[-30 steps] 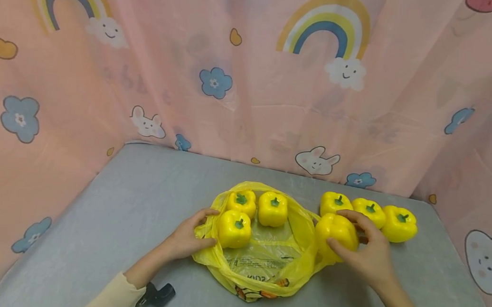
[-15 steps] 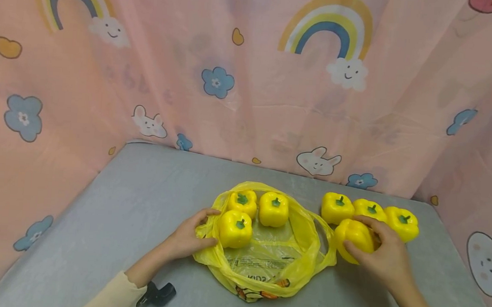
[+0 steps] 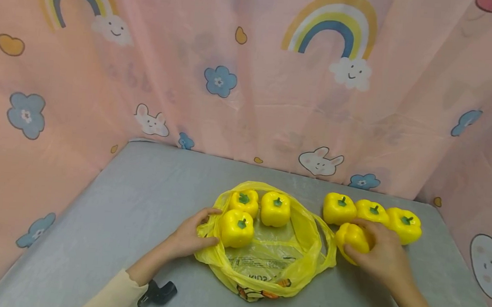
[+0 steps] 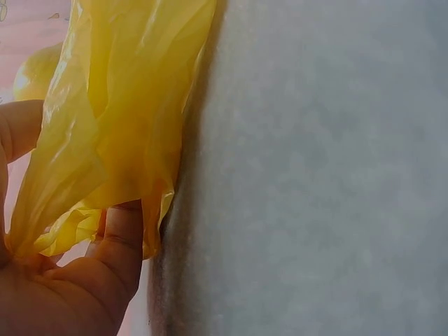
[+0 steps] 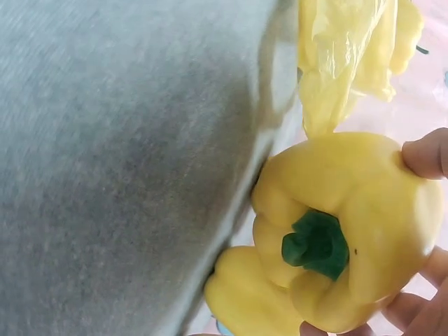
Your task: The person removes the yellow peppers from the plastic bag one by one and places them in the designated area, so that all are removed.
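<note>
A yellow plastic bag lies wide-mouthed on the table, with three yellow bell peppers inside at its left and back. My left hand holds the bag's left rim, fingers and thumb on the plastic; in the left wrist view the fingers go in under its folds. Right of the bag, my right hand grips another yellow bell pepper tipped on its side, low over the table. The right wrist view shows its green stem turned toward the wrist. I cannot tell whether it touches the table.
Three more bell peppers stand in a row behind my right hand. A loop handle of the bag reaches toward the held pepper. The grey table meets a pink printed curtain at the back and sides.
My right hand has moved right and slightly down with the bell pepper, away from the bag's right rim. The left hand stays on the bag.
</note>
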Demonstrator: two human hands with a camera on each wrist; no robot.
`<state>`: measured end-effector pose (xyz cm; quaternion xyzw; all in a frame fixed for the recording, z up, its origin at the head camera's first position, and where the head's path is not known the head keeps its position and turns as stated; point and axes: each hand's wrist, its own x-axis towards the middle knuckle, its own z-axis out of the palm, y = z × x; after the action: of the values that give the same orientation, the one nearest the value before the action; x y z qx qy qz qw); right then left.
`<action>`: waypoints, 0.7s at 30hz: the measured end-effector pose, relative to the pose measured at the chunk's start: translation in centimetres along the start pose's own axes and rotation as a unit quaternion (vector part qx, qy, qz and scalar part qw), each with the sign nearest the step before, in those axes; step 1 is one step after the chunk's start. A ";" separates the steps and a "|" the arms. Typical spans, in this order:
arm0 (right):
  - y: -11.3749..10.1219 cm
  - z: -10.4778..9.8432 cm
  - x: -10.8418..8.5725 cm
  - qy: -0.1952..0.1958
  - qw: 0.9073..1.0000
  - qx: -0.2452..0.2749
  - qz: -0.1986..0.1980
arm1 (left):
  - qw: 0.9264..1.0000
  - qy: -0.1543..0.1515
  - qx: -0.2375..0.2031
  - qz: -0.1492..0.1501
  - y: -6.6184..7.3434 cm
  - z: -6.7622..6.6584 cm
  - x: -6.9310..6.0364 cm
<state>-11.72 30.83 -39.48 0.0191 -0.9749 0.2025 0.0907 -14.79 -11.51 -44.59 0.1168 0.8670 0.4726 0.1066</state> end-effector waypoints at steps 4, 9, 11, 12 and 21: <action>0.0 0.3 0.1 -0.018 1.000 -0.010 -0.001 | 1.000 0.002 0.001 0.002 -0.1 0.0 0.1; 0.1 0.7 0.3 -0.036 0.999 -0.016 0.006 | 1.000 0.004 -0.005 0.007 -0.2 0.1 0.1; 0.1 0.8 0.4 -0.042 0.999 -0.017 0.008 | 1.000 0.004 -0.008 0.009 -0.3 0.1 0.1; 0.1 0.9 0.4 -0.044 0.999 -0.017 0.009 | 1.000 0.004 -0.008 0.008 -0.3 0.1 0.1; -0.3 1.2 0.5 -0.032 0.999 -0.005 -0.007 | 1.000 0.005 -0.007 0.008 -0.3 0.1 0.1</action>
<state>-12.42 30.13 -40.34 0.0319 -0.9781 0.1964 0.0610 -14.90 -11.57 -44.91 0.1202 0.8632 0.4802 0.0993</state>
